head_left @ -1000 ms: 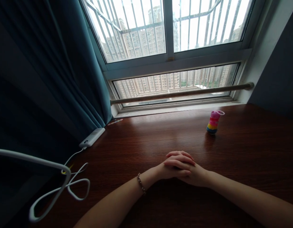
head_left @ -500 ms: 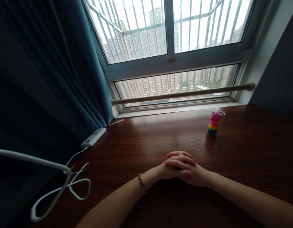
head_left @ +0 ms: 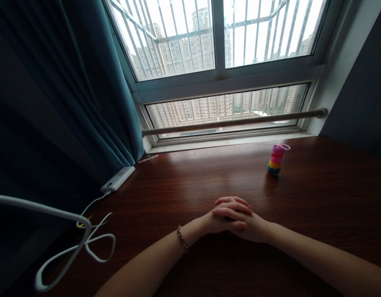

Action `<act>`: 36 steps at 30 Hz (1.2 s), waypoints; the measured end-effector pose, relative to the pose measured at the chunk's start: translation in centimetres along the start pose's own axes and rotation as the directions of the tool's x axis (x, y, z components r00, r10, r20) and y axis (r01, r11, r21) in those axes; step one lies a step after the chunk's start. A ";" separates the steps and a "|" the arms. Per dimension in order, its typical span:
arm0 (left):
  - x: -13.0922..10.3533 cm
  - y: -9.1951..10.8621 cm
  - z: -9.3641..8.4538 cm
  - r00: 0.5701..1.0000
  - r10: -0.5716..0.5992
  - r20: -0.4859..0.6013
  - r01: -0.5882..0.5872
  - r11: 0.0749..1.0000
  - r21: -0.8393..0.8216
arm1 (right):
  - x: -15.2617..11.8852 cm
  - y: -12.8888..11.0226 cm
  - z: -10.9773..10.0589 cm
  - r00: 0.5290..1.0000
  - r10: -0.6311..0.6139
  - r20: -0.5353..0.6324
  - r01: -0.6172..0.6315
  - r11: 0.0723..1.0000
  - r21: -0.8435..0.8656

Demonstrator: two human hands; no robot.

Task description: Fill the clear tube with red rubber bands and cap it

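Observation:
My left hand (head_left: 226, 215) lies over my right hand (head_left: 255, 227), the two folded together on the dark wooden table. Its fingers wrap across the back of the right hand, while the right hand's own fingers are mostly hidden beneath. No object shows in either hand. A beaded bracelet (head_left: 182, 239) circles my left wrist. Beyond the hands, to the right, stands a small upright knitted-looking item (head_left: 275, 159), banded pink, red, yellow and blue, with a pale pink loop at its top. Neither hand touches it.
At the left table edge lies a white power bank (head_left: 118, 179) with a white cable plugged in. A thick white tube (head_left: 38, 207) bends in front at left. Behind the table are a blue curtain (head_left: 116, 103), a metal rail (head_left: 227, 123) and a barred window.
The whole view has shifted slightly, so everything sits a little further left. The hands stay folded in the same pose, and the knitted item has not moved on the table.

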State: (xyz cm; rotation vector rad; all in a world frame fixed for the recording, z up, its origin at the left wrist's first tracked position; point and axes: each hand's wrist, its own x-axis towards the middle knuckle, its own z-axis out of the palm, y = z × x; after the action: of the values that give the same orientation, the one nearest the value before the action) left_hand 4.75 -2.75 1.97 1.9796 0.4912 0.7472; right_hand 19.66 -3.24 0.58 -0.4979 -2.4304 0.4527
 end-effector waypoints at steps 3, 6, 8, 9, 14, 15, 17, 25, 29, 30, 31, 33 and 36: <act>0.0 0.1 0.1 1.000 -0.016 -0.016 0.016 1.000 0.006 | 0.0 -0.1 0.0 1.000 0.003 0.001 -0.003 1.000 0.013; 0.0 0.1 0.2 1.000 -0.024 -0.019 0.024 1.000 0.013 | 0.0 -0.1 0.0 1.000 0.009 -0.002 -0.009 1.000 0.023; -0.1 0.1 0.1 1.000 -0.024 -0.019 0.024 1.000 0.012 | 0.0 0.0 0.0 1.000 0.008 0.004 -0.008 1.000 0.026; -0.1 0.1 0.1 1.000 -0.024 -0.019 0.024 1.000 0.011 | 0.0 0.0 0.0 1.000 0.007 0.007 -0.007 1.000 0.027; -0.1 0.0 0.0 1.000 -0.016 -0.016 0.016 1.000 0.025 | 0.0 0.2 0.1 1.000 0.007 0.010 -0.007 1.000 0.021; -0.1 0.1 0.0 1.000 -0.016 -0.019 0.016 1.000 0.024 | 0.0 0.2 0.1 1.000 0.008 0.010 -0.008 1.000 0.021; -0.1 0.0 0.1 1.000 -0.021 -0.019 0.021 1.000 0.020 | -0.1 0.2 0.1 1.000 0.009 0.012 -0.009 1.000 0.019; -0.1 -0.1 0.0 1.000 -0.004 -0.015 0.005 0.999 0.033 | 0.1 0.1 0.0 1.000 -0.003 0.009 0.003 1.000 0.021; -0.2 0.1 -0.1 0.999 -0.031 -0.018 0.032 0.996 0.083 | 0.1 0.1 0.1 1.000 -0.004 -0.001 0.004 1.000 0.022; -0.1 0.2 -0.1 0.999 -0.031 -0.016 0.032 0.996 0.083 | 0.0 0.1 0.1 1.000 -0.004 -0.004 0.004 1.000 0.021; -0.1 0.2 0.0 1.000 -0.028 -0.015 0.029 0.997 0.077 | 0.0 0.1 0.1 1.000 -0.004 -0.006 0.004 1.000 0.020; -0.1 0.2 0.0 1.000 -0.022 -0.016 0.022 0.998 0.057 | 0.0 0.1 0.1 1.000 -0.007 -0.010 0.007 1.000 0.020; 0.0 0.0 0.1 1.000 -0.016 -0.025 0.017 0.999 0.033 | 0.0 0.1 0.1 1.000 -0.007 -0.004 0.007 1.000 0.019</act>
State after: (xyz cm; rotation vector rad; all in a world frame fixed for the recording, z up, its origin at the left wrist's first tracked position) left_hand 4.78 -2.82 1.95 1.9969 0.5369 0.7588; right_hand 19.60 -3.15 0.48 -0.4818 -2.4216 0.4707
